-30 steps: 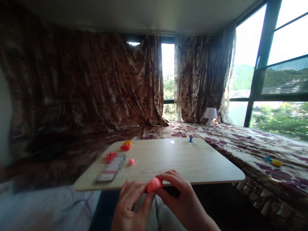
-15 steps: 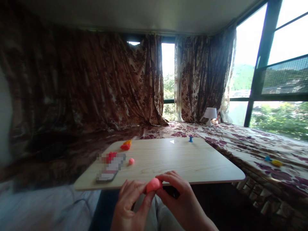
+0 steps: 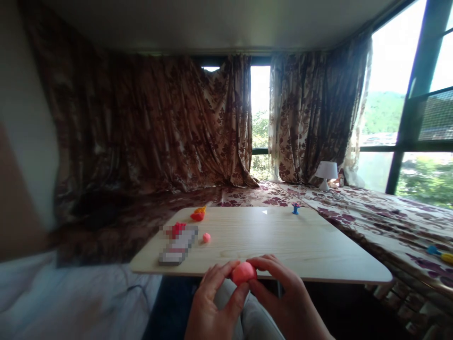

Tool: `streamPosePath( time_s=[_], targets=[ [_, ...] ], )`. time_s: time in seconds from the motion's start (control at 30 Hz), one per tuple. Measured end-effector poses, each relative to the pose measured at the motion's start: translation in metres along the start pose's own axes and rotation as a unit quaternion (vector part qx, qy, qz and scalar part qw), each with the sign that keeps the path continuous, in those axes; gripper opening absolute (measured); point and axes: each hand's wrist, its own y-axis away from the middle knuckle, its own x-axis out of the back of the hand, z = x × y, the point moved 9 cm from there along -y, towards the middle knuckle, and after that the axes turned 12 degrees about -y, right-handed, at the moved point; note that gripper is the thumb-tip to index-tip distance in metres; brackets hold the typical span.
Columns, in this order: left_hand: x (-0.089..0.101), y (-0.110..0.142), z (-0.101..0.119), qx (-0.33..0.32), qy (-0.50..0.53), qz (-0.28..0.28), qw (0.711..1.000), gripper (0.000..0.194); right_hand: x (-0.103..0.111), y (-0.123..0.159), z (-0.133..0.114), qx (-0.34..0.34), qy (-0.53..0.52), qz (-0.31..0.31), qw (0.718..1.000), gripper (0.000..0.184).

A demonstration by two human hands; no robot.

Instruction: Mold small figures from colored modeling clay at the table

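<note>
Pinching pink lump point(image 3: 244, 273), left grip point(image 3: 213, 297), right grip point(image 3: 290, 292)

The person's left hand point(image 3: 216, 300) and right hand point(image 3: 283, 285) are both bare, with long, thin fingers point(image 3: 274, 267) and a rounder, thicker thumb point(image 3: 236, 302) on each. The right wrist point(image 3: 309, 316) is bare too. The trousers point(image 3: 260, 318) are light grey and look plain, darker where the legs meet. The hands hide part of the cloth.

The lump point(image 3: 244, 273) is sitting between left hand point(image 3: 208, 303) and right hand point(image 3: 290, 289); behind, leftward, the ball point(image 3: 206, 237) is lying on the table point(image 3: 283, 245).
</note>
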Motion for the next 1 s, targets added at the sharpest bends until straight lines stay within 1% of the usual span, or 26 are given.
streamPosePath(
  time_s=[0.1, 0.17, 0.27, 0.37, 0.47, 0.57, 0.67, 0.8, 0.9, 1.0],
  targets=[
    [-0.003, -0.001, 0.007, -0.022, 0.027, -0.028, 0.999, 0.025, -0.002, 0.001, 0.0, 0.005, 0.007, -0.008, 1.0, 0.02],
    [-0.001, -0.002, 0.01, -0.027, 0.035, -0.034, 0.998, 0.022, -0.001, 0.002, 0.001, 0.008, 0.012, -0.002, 1.0, 0.021],
    [0.001, -0.003, 0.013, -0.032, 0.032, -0.038, 0.998, 0.022, 0.0, 0.002, 0.003, 0.014, 0.024, 0.011, 1.0, 0.024],
    [-0.001, -0.002, 0.011, -0.032, 0.024, -0.046, 0.998, 0.024, -0.002, 0.002, 0.005, 0.01, 0.029, -0.005, 1.0, 0.02],
    [0.0, -0.001, 0.006, -0.02, 0.014, -0.024, 0.999, 0.026, -0.004, 0.001, 0.003, 0.009, 0.02, -0.014, 1.0, 0.016],
    [0.003, 0.001, 0.005, -0.033, 0.008, 0.002, 0.999, 0.027, -0.007, 0.0, 0.002, 0.002, 0.01, -0.031, 0.999, 0.012],
    [0.001, 0.001, 0.005, -0.048, 0.0, -0.006, 0.999, 0.021, -0.011, 0.0, 0.002, -0.009, 0.008, -0.059, 0.998, 0.01],
    [0.003, 0.001, 0.006, -0.055, -0.04, -0.013, 0.998, 0.018, -0.013, 0.001, 0.004, -0.011, 0.015, -0.068, 0.997, 0.008],
    [0.005, 0.0, 0.012, -0.091, -0.108, -0.016, 0.99, 0.017, -0.015, 0.003, 0.004, 0.005, 0.024, -0.068, 0.997, 0.012],
    [0.008, 0.002, 0.018, -0.132, -0.176, -0.001, 0.976, 0.016, -0.016, 0.003, 0.002, 0.022, 0.045, -0.06, 0.997, 0.015]
  ],
)
